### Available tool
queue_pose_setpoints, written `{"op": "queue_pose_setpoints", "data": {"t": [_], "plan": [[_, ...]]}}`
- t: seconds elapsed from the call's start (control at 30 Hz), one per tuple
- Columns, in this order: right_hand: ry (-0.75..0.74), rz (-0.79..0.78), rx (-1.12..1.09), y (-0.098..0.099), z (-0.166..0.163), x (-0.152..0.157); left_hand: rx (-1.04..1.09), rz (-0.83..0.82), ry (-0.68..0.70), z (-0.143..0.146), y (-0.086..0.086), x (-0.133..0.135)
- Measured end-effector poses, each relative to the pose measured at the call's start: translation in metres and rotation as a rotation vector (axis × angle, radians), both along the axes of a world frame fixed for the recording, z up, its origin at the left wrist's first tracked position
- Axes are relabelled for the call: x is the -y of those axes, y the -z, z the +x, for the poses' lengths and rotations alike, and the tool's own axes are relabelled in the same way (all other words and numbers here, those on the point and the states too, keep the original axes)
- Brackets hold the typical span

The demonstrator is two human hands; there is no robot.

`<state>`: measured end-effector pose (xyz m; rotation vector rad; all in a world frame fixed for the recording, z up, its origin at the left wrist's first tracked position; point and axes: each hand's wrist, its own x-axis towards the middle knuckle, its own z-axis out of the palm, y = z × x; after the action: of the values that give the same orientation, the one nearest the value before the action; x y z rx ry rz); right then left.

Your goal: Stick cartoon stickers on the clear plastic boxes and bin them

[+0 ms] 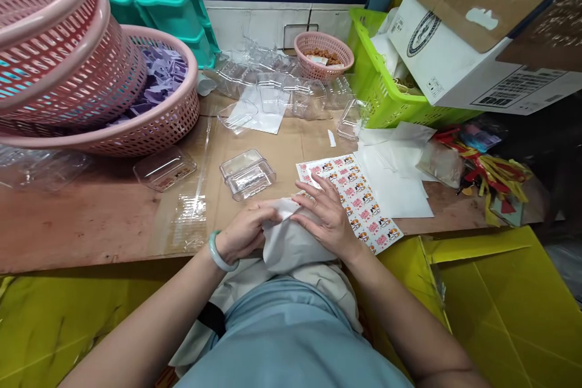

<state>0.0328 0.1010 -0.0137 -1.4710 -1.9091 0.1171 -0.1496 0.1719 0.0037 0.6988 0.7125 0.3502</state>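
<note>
Just left of the sticker sheet (359, 200), you are holding a white sheet (291, 245) at the table (91, 218) edge. Your left hand (248, 233) is curling its fingers and pinching the white sheet's upper edge. Your right hand (325, 218) is lying with fingers spread, pressing down on the same white sheet, and its fingertips are reaching over the sticker sheet's left margin. A clear box (248, 174) is sitting closed, near the sticker sheet's upper left. A second clear box (164, 168) is lying farther left of the sticker sheet. White papers (395, 179) are touching the sticker sheet's right side. A green basket (382, 97) is standing beyond the sticker sheet. A pink basket (154, 121) holding purple pieces (163, 73) is resting well left of the sticker sheet.
</note>
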Motion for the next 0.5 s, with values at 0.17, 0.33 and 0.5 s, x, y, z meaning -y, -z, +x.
{"op": "queue_pose_setpoints", "data": {"t": [0.17, 0.33, 0.5], "plan": [[-0.018, 0.114, 0.093, 0.001, 0.001, 0.003, -0.034, 0.053, -0.003, 0.005, 0.002, -0.004], [-0.032, 0.13, 0.051, 0.0, 0.011, 0.005, -0.051, 0.072, 0.076, 0.017, -0.001, -0.007], [0.13, 0.012, -0.337, 0.001, -0.001, 0.01, -0.071, 0.158, 0.156, 0.028, -0.001, -0.006]]}}
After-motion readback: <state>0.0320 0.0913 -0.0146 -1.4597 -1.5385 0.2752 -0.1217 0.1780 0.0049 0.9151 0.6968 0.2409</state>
